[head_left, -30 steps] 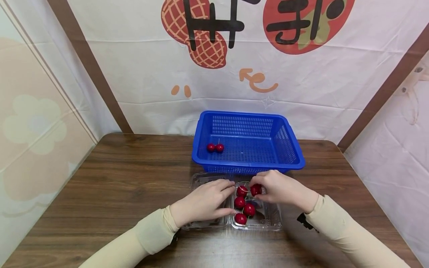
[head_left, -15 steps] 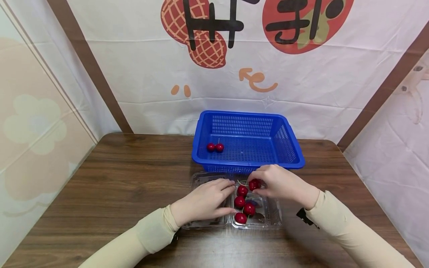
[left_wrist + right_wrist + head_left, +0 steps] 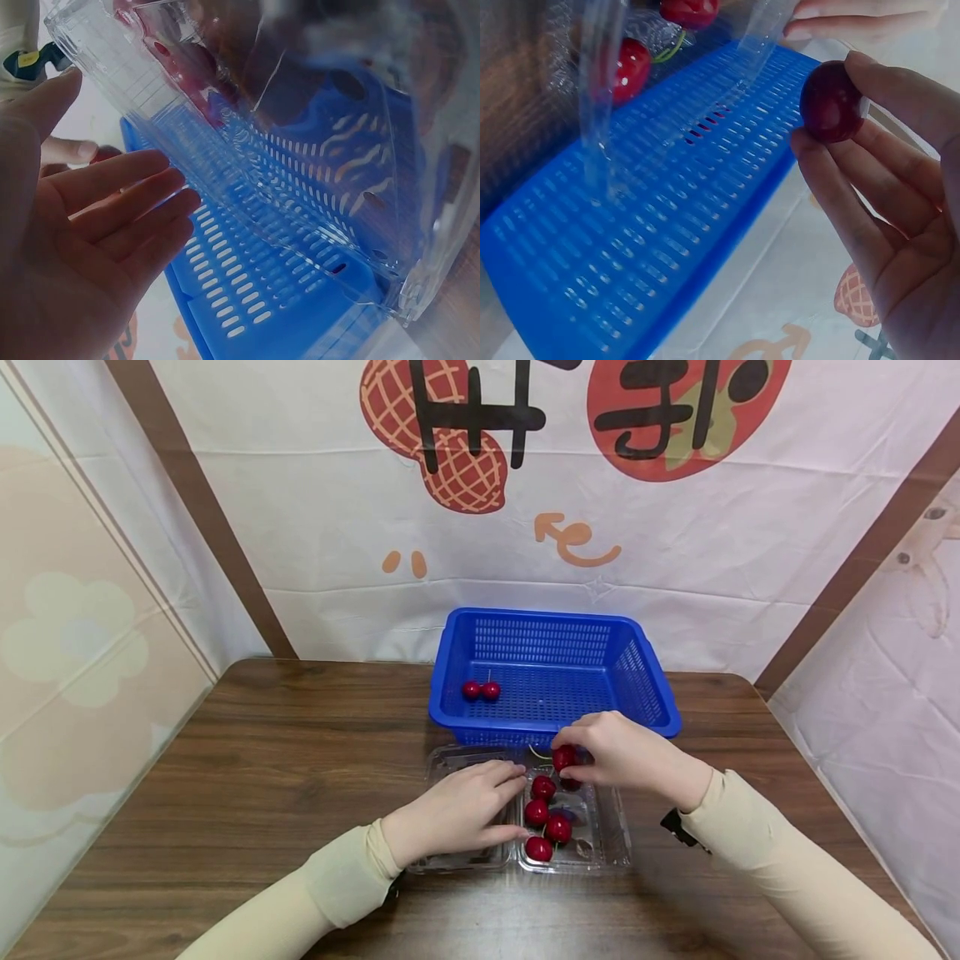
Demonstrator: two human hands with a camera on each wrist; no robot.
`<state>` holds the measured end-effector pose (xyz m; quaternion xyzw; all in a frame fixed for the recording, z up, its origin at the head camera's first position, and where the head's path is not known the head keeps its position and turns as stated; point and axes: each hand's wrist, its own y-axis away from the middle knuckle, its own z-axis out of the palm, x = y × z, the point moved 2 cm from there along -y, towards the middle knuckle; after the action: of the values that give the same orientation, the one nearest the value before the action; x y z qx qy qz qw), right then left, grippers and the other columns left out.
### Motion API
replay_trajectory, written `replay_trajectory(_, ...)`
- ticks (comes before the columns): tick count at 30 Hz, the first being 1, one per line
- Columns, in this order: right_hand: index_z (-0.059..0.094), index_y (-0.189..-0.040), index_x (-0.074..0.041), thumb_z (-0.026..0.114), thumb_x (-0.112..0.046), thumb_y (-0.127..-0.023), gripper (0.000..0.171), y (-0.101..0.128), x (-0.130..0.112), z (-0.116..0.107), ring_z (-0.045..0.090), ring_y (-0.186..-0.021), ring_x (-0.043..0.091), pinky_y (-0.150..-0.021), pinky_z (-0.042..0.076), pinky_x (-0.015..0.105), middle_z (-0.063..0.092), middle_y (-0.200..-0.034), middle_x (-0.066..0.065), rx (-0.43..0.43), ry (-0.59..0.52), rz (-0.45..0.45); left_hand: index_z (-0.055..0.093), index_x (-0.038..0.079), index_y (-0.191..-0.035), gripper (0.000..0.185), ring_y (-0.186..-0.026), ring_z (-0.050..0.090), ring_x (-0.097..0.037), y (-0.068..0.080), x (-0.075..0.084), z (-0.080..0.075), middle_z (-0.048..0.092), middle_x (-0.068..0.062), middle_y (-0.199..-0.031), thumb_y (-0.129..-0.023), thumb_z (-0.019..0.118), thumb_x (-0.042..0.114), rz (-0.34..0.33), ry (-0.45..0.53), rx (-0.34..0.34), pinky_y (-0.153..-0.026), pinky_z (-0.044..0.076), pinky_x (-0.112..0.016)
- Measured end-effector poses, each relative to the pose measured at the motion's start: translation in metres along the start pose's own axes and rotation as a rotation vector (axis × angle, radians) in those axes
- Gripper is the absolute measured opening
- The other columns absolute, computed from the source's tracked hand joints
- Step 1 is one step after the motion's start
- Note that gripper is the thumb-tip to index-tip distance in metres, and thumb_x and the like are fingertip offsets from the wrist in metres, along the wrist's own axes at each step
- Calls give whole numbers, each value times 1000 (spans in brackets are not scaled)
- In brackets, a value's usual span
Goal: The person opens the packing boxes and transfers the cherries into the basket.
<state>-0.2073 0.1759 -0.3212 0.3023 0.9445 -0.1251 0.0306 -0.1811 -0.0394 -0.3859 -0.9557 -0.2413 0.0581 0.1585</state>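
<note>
My right hand (image 3: pixel 618 758) pinches a shiny red cherry (image 3: pixel 564 758) between thumb and fingertips, above the far end of the clear plastic clamshell box (image 3: pixel 615 843). A thin green stem trails left of the fruit, and a darker red patch shows just below it. The right wrist view shows the held cherry (image 3: pixel 831 101) clear of the box. Several more cherries (image 3: pixel 557 828) lie in the right half of the clamshell. Fingers extended, my left hand (image 3: pixel 457 810) lies over the left half, its fingertips at the middle fold.
Just behind the clamshell stands a blue perforated basket (image 3: pixel 555 728), its near rim close to my right hand. Two cherries (image 3: pixel 481 691) sit in its left part. Everything rests on a brown wooden table (image 3: pixel 315 760), with a printed white cloth (image 3: pixel 315 527) hanging behind.
My right hand has lifted the cherry and carried it slightly left and away from me, toward the basket's near rim. The left hand has stayed in place.
</note>
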Motion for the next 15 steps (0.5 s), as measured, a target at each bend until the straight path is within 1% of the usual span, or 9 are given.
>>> replay_trajectory(4,71,-98,-8,77,-20,-78,24,-6,0,-5,62,-73,9,-64,54,22,69,-84,-1,-11,10,3,64,3,-119,62,-114,58,-21,0,0,0,62,-11,-124,-86,60,55,6,-4,5,-100,47,-31)
replay_trajectory(10,71,-97,-8,77,-24,-79,25,-12,0,-10,66,-75,11,-65,56,23,71,-88,2,-16,42,-27,64,2,-118,63,-114,58,-22,0,0,0,62,-12,-123,-86,60,55,9,-6,12,-100,47,-31)
replay_trajectory(15,71,-96,-8,77,-24,-79,24,-18,1,-13,67,-75,11,-67,56,24,72,-88,2,-21,71,-40,64,2,-118,63,-114,58,-22,0,0,0,62,-12,-123,-86,59,56,9,-11,11,-100,47,-31)
